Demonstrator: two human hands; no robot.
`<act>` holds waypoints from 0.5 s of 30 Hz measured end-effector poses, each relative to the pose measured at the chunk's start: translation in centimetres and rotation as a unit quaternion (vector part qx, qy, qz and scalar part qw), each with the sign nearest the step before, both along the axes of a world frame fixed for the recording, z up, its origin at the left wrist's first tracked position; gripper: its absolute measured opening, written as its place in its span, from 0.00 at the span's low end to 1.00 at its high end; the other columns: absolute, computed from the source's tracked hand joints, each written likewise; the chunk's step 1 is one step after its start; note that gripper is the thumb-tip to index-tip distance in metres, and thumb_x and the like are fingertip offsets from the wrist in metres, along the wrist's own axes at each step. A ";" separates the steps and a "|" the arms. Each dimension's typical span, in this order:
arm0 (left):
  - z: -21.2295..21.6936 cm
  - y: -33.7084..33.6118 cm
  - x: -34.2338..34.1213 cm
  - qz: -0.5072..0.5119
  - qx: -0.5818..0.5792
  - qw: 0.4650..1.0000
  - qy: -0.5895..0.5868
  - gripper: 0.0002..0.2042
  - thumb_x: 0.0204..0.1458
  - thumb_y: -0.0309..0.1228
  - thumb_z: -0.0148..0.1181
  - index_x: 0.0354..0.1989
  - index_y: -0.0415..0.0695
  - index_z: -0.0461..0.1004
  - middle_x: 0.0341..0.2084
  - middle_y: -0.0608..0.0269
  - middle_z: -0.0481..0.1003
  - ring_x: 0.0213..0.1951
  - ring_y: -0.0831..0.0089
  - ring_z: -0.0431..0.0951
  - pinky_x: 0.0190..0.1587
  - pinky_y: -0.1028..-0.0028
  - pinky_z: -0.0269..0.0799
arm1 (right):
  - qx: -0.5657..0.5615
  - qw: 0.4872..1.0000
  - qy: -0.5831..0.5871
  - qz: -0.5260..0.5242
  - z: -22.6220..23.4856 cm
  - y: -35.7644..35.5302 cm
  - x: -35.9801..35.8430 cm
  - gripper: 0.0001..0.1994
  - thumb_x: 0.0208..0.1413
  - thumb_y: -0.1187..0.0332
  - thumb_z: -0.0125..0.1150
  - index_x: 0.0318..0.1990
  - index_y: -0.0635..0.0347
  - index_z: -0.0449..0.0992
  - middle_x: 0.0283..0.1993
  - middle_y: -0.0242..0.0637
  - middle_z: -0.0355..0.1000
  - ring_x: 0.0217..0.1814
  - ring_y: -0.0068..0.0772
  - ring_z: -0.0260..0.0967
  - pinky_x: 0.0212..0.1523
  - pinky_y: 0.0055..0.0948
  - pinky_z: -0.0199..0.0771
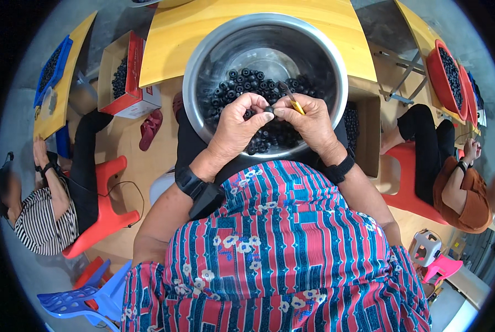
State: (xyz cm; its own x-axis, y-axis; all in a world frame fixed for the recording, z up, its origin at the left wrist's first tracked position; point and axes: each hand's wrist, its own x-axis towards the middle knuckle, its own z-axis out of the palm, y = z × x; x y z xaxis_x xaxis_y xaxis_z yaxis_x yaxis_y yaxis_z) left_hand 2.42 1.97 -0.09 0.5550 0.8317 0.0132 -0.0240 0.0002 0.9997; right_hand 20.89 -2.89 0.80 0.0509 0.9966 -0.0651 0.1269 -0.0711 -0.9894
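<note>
My left hand [237, 124] pinches a small dark round piece [269, 109] between thumb and fingertips. From the other side, the thumb of my right hand [311, 124] meets the same piece. A small knife with a yellow handle [297, 106] is held in my right hand, its thin blade pointing up and away. Both hands are over the near part of a wide metal basin [261, 50]. Inside it lie many small black ring-shaped parts [246, 83], some of them hidden under my hands. The basin rests at my lap, against the table edge.
Beyond the basin is a yellow table [170, 39]. Cardboard boxes of black parts stand to the left [135, 88] and right [372, 135]. Seated people work at both sides, near a blue tray [39, 94] and a red basin [438, 77]. A red slipper [150, 130] lies on the floor.
</note>
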 end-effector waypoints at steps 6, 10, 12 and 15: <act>-0.8 0.0 -0.4 -0.077 -0.241 0.952 -0.173 0.11 0.56 0.33 0.62 0.41 0.41 0.69 0.26 0.74 0.66 0.23 0.89 0.59 0.24 0.87 0.55 | 0.032 0.999 0.004 0.033 0.3 -0.2 -0.3 0.08 0.51 0.73 0.67 0.38 0.64 0.79 0.33 0.28 0.74 0.36 0.15 0.67 0.39 0.20 0.69; -1.5 0.1 -0.7 -0.094 -0.255 0.944 -0.188 0.13 0.57 0.35 0.61 0.42 0.39 0.71 0.28 0.73 0.68 0.23 0.89 0.60 0.24 0.87 0.56 | 0.059 0.998 0.036 0.013 0.9 -0.2 -0.9 0.10 0.50 0.74 0.68 0.41 0.63 0.79 0.34 0.27 0.72 0.36 0.15 0.66 0.39 0.19 0.69; -1.5 0.1 -0.6 -0.110 -0.271 0.939 -0.182 0.14 0.57 0.36 0.61 0.44 0.39 0.72 0.31 0.71 0.71 0.24 0.88 0.60 0.24 0.86 0.57 | 0.060 0.997 -0.005 0.054 0.7 -0.3 -0.9 0.12 0.49 0.74 0.68 0.42 0.62 0.79 0.34 0.29 0.73 0.36 0.17 0.67 0.39 0.20 0.69; -1.7 0.0 -0.7 -0.118 -0.310 0.924 -0.189 0.14 0.58 0.36 0.59 0.46 0.39 0.73 0.34 0.70 0.72 0.25 0.88 0.60 0.25 0.86 0.57 | 0.129 0.988 -0.065 0.058 1.0 -0.3 -1.0 0.12 0.49 0.73 0.67 0.42 0.61 0.79 0.35 0.34 0.75 0.35 0.24 0.71 0.39 0.23 0.71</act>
